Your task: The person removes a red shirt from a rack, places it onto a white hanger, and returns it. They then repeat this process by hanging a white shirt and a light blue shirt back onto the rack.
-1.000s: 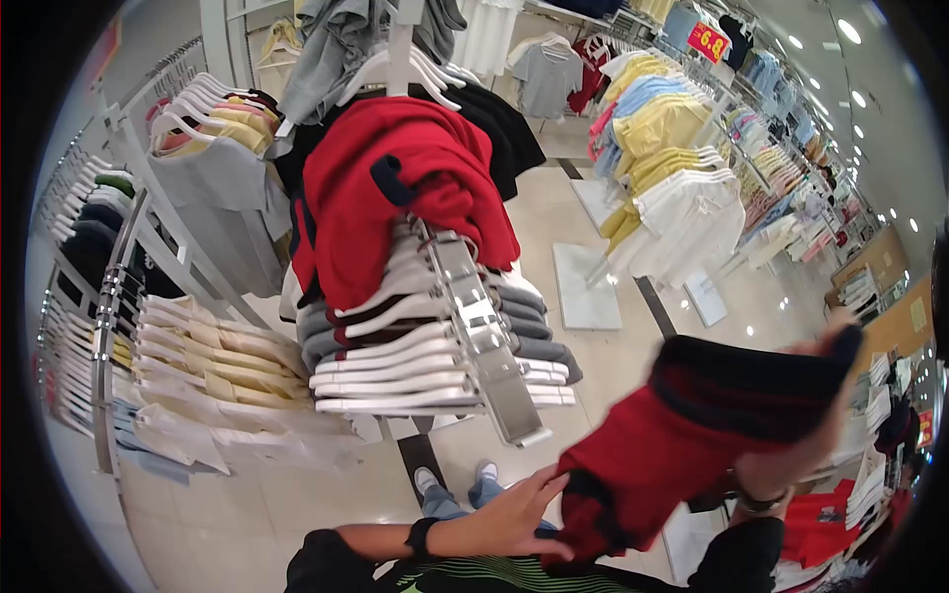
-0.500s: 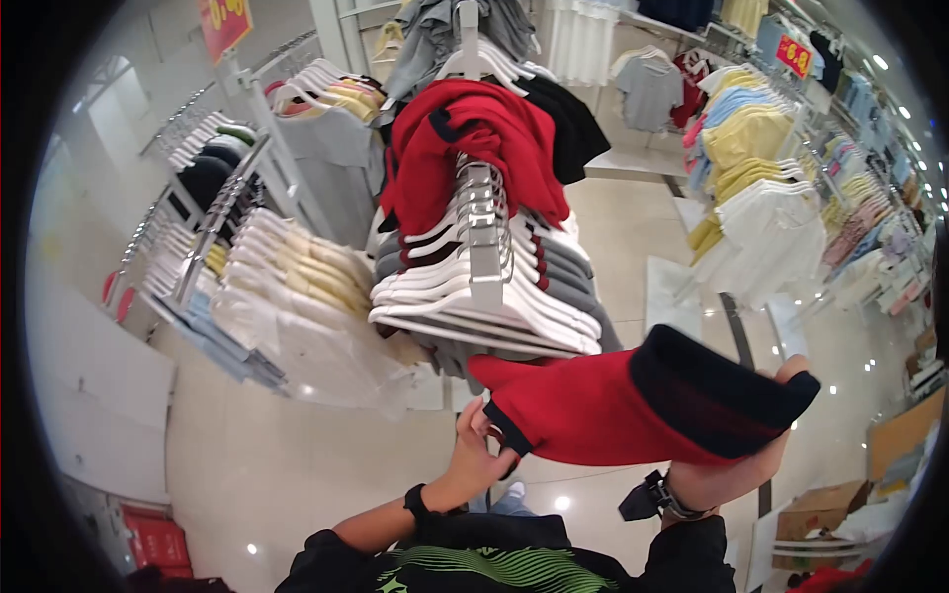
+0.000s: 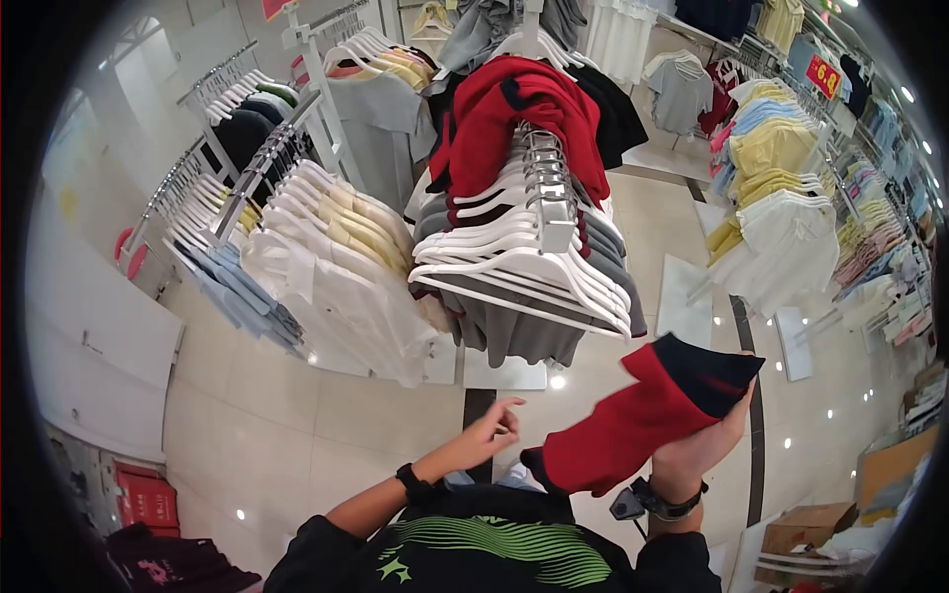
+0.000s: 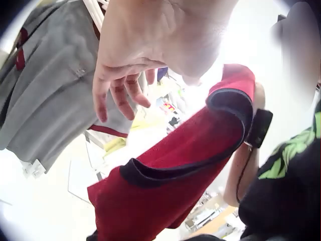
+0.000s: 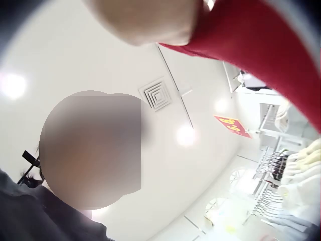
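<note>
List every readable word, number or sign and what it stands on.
"6.8": yellow figures on the red sign, head view.
Blurred: tilted sign, right wrist view.
Too small, head view: marks on the red item; print on the dark garment.
Cut off: upper sign.
Left wrist: nothing legible.

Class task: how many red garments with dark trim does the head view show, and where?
2 that I can tell apart: one garment held in the right hand, the other a crumpled heap draped over the central rack. The heap's folds may hide more.
</note>
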`<action>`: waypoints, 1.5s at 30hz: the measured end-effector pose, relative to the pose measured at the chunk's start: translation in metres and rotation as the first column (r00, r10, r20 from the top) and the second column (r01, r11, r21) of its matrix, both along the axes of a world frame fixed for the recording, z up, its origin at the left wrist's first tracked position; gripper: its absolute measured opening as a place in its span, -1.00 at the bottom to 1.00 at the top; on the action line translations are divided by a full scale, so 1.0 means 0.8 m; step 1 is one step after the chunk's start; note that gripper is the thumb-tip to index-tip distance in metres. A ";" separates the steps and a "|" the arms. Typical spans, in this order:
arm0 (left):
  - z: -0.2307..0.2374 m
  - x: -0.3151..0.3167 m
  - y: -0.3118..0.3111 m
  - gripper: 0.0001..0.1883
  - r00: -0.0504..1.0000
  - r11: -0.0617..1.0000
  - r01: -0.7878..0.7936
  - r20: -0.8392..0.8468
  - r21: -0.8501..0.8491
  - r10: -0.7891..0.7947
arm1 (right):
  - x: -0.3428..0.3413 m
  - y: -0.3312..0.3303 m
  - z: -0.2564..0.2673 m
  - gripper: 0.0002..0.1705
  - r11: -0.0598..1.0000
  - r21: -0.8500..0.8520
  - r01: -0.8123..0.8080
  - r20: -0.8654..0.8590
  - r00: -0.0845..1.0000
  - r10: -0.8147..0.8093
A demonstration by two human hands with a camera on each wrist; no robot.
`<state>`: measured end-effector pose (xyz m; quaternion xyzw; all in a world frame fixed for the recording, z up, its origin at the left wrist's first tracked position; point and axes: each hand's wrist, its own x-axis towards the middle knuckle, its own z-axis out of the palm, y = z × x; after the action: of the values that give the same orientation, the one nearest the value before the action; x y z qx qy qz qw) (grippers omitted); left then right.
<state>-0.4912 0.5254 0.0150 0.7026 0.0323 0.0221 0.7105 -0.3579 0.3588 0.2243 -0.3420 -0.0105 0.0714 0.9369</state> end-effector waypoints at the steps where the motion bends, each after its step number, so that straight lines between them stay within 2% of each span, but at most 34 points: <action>1: 0.014 -0.002 -0.004 -0.32 0.995 0.989 0.104 -0.015 0.109 -0.103 | -0.005 0.007 -0.011 -0.61 1.000 -0.007 0.004 0.000 1.000 -0.004; 3: 0.035 0.008 -0.021 -0.33 0.974 0.982 0.182 0.131 0.049 -0.187 | -0.013 0.024 -0.037 -0.62 0.964 -0.159 0.212 0.169 0.968 -0.185; 4: 0.035 0.016 -0.019 -0.36 0.961 0.964 0.229 0.124 0.138 -0.247 | -0.030 0.038 -0.023 -0.64 0.974 -0.147 0.170 0.323 0.939 -0.115; 5: 0.035 0.025 -0.015 -0.38 0.946 0.936 0.271 0.115 0.225 -0.302 | -0.036 0.045 -0.023 -0.67 0.969 -0.182 0.167 0.393 0.916 -0.084; 6: 0.038 0.032 -0.005 -0.45 0.938 0.926 0.329 0.051 0.187 -0.344 | -0.042 0.049 -0.021 -0.67 0.963 -0.218 0.159 0.395 0.917 -0.062; 7: 0.043 0.037 0.002 -0.49 0.944 0.907 0.307 0.027 0.287 -0.328 | -0.047 0.049 -0.018 -0.67 0.955 -0.258 0.148 0.394 0.919 -0.036; 8: 0.051 0.038 0.006 -0.51 0.960 0.946 0.248 0.077 0.210 -0.269 | -0.050 0.049 -0.009 -0.67 0.952 -0.266 0.151 0.396 0.918 -0.035; 9: 0.059 0.036 0.009 -0.53 0.971 0.973 0.190 0.119 0.131 -0.205 | -0.052 0.050 0.005 -0.69 0.953 -0.225 0.202 0.279 0.951 -0.136; 10: 0.054 0.035 0.015 -0.54 0.978 0.971 0.137 0.128 0.195 -0.164 | -0.054 0.051 0.012 -0.70 0.947 -0.186 0.260 0.151 0.960 -0.234; 11: 0.054 0.031 0.019 -0.54 0.977 0.970 0.142 0.128 0.199 -0.169 | -0.046 0.040 0.007 -0.70 0.978 -0.083 0.194 0.174 0.969 -0.177; 13: 0.053 0.027 0.025 -0.55 0.970 0.927 0.113 0.165 0.357 -0.181 | -0.041 0.032 0.005 -0.66 0.980 0.042 0.192 0.190 0.962 -0.197; 14: 0.030 0.027 0.021 -0.52 0.973 0.954 0.137 0.142 0.267 -0.180 | -0.038 0.032 -0.003 -0.66 0.979 0.043 0.201 0.189 0.960 -0.206; 15: 0.017 0.025 0.013 -0.52 0.972 0.953 0.147 0.139 0.265 -0.188 | -0.032 0.033 -0.016 -0.63 0.972 0.032 0.232 0.162 0.959 -0.234; 16: 0.008 0.024 0.003 -0.49 0.980 0.979 0.121 0.136 0.162 -0.144 | -0.029 0.036 -0.018 -0.58 0.965 0.019 0.262 0.135 0.955 -0.263; 17: -0.002 0.020 -0.004 -0.46 0.987 0.994 0.093 0.126 0.059 -0.099 | -0.027 0.049 -0.013 -0.60 0.917 -0.074 0.391 0.040 0.920 -0.389; 18: -0.006 0.013 -0.009 -0.39 1.000 1.000 0.022 0.006 -0.005 -0.022 | -0.023 0.056 -0.011 -0.64 0.935 -0.034 0.352 0.127 0.930 -0.345; 19: -0.008 0.011 -0.008 -0.39 0.999 0.999 0.033 0.001 -0.003 -0.033 | -0.019 0.061 -0.009 -0.67 0.951 0.005 0.309 0.216 0.928 -0.303; 21: -0.003 0.014 -0.009 -0.40 0.999 0.999 0.012 0.047 -0.042 -0.010 | -0.020 0.081 0.001 -0.64 0.913 -0.060 0.402 0.152 0.908 -0.390; 23: 0.011 0.021 -0.013 -0.41 0.995 0.996 -0.016 0.100 -0.089 0.025 | -0.011 0.082 -0.021 -0.65 0.930 -0.089 0.356 0.352 0.885 -0.305; 27: 0.045 0.024 -0.006 -0.42 0.978 0.981 -0.086 0.171 -0.172 0.116 | 0.000 0.081 -0.029 -0.67 0.944 -0.073 0.321 0.341 0.898 -0.279; 28: 0.054 0.020 0.009 -0.48 0.981 0.992 -0.030 0.193 0.121 0.006 | 0.002 0.079 -0.031 -0.69 0.948 -0.096 0.304 0.313 0.913 -0.261; 29: 0.059 0.020 0.010 -0.48 0.982 0.992 -0.029 0.187 0.119 0.006 | 0.005 0.076 -0.034 -0.70 0.951 -0.120 0.285 0.284 0.928 -0.242; 30: 0.064 0.019 0.009 -0.50 0.990 0.999 0.017 0.141 -0.041 -0.011 | 0.007 0.073 -0.040 -0.70 0.951 -0.124 0.283 0.278 0.930 -0.241; 31: 0.071 0.018 0.011 -0.51 0.995 0.978 0.055 0.098 -0.201 -0.036 | 0.011 0.069 -0.049 -0.73 0.903 -0.329 0.275 0.430 0.895 -0.116; 32: 0.086 0.022 0.021 -0.56 0.993 0.999 0.041 0.111 -0.020 -0.038 | 0.017 0.063 -0.059 -0.76 0.808 -0.511 0.293 0.542 0.840 0.039; 33: 0.097 0.027 0.026 -0.56 0.994 0.999 0.041 0.107 -0.015 -0.039 | 0.026 0.048 -0.071 -0.86 0.681 -0.698 0.222 0.508 0.824 0.252; 35: 0.115 0.034 0.032 -0.62 0.990 0.980 -0.114 0.061 -0.163 0.125 | 0.045 0.035 -0.083 -0.67 0.496 -0.719 0.487 0.683 0.627 0.375; 36: 0.120 0.038 0.031 -0.67 0.983 0.973 -0.174 0.036 -0.149 0.181 | 0.041 0.034 -0.077 -0.67 0.497 -0.720 0.485 0.683 0.624 0.380; 38: 0.115 0.050 0.032 -0.69 0.979 0.975 -0.194 0.040 -0.111 0.199 | 0.027 0.033 -0.058 -0.45 0.482 -0.630 0.609 0.748 0.312 0.585; 39: 0.113 0.051 0.030 -0.70 0.977 0.976 -0.206 0.037 -0.065 0.209 | 0.017 0.039 -0.060 -0.37 0.503 -0.704 0.502 0.662 0.206 0.720; 40: 0.127 0.048 0.017 -0.72 0.962 0.956 -0.274 -0.040 -0.105 0.271 | 0.005 0.049 -0.066 -0.42 0.481 -0.700 0.528 0.620 0.114 0.776; 41: 0.103 0.049 0.017 -0.72 0.955 0.957 -0.288 0.067 -0.044 0.290 | -0.002 0.057 -0.073 -0.46 0.463 -0.688 0.559 0.571 0.023 0.821; 43: 0.107 0.045 0.032 -0.74 0.974 0.988 -0.128 -0.177 0.089 0.142 | 0.006 0.067 -0.101 -0.53 0.495 -0.681 0.540 0.606 0.035 0.795; 45: 0.106 0.039 0.036 -0.74 0.976 0.976 -0.216 -0.010 0.004 0.216 | 0.008 0.073 -0.114 -0.59 0.525 -0.670 0.525 0.637 0.046 0.769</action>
<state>-0.4600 0.5545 0.1001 0.6961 0.1120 0.0958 0.7027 -0.3518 0.4175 0.1331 -0.6787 -0.6488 -0.0843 0.3337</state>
